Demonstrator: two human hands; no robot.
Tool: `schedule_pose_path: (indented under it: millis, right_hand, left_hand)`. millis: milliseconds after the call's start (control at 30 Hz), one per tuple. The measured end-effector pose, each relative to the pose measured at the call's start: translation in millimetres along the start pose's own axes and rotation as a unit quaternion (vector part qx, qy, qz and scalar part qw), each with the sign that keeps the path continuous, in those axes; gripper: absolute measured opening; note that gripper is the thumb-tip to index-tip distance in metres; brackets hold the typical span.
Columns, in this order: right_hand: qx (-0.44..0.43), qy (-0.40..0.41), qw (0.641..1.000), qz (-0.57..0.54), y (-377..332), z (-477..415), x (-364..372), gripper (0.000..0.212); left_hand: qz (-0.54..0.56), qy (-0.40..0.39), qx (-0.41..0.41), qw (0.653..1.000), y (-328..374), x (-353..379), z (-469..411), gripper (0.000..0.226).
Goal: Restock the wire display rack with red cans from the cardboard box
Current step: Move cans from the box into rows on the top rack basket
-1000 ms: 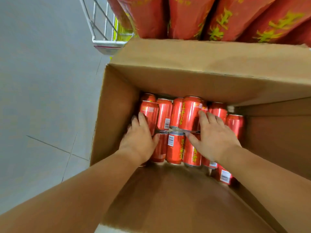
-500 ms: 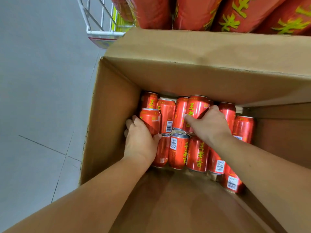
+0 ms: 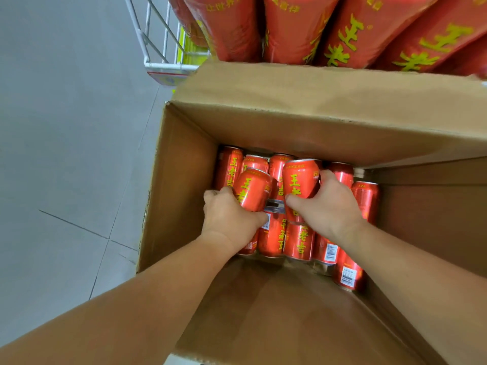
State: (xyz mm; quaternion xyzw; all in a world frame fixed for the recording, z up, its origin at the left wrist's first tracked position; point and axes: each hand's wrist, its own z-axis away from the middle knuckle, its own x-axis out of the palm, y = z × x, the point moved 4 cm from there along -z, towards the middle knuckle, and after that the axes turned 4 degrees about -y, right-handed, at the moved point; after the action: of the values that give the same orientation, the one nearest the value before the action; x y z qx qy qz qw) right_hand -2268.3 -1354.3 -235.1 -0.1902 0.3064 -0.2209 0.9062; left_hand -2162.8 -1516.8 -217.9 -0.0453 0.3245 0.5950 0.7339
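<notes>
While deep in the box (image 3: 181, 180), the left hand (image 3: 229, 219) grips the left can (image 3: 253, 191), the right hand (image 3: 326, 206) the right can (image 3: 300, 180).

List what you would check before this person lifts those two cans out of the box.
1. Left hand grips the left can: ok.
2. Right hand grips the right can: ok.
3. Both sit raised above the packed cans: ok.
4. Cardboard box open at the top: ok.
5. Free spot on the wire display rack: cannot tell; only stocked cans show.
</notes>
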Motion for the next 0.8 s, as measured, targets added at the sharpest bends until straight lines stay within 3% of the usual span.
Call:
schedule_pose_path:
  millis: [167,433,800]
  right_hand:
    - [-0.028,-0.017,0.999,-0.02,-14,43,-39,0.046]
    - [-0.041,0.04,0.996,-0.066,-65,132,-125,0.039]
    - [-0.117,0.147,0.974,-0.123,-210,327,-287,0.035]
  left_hand:
    - [0.066,-0.014,0.034,0.997,33,-16,36,0.072]
    - [0.09,0.037,0.123,0.988,108,-83,127,0.067]
    - [0.106,0.094,0.251,0.958,254,-235,329,0.052]
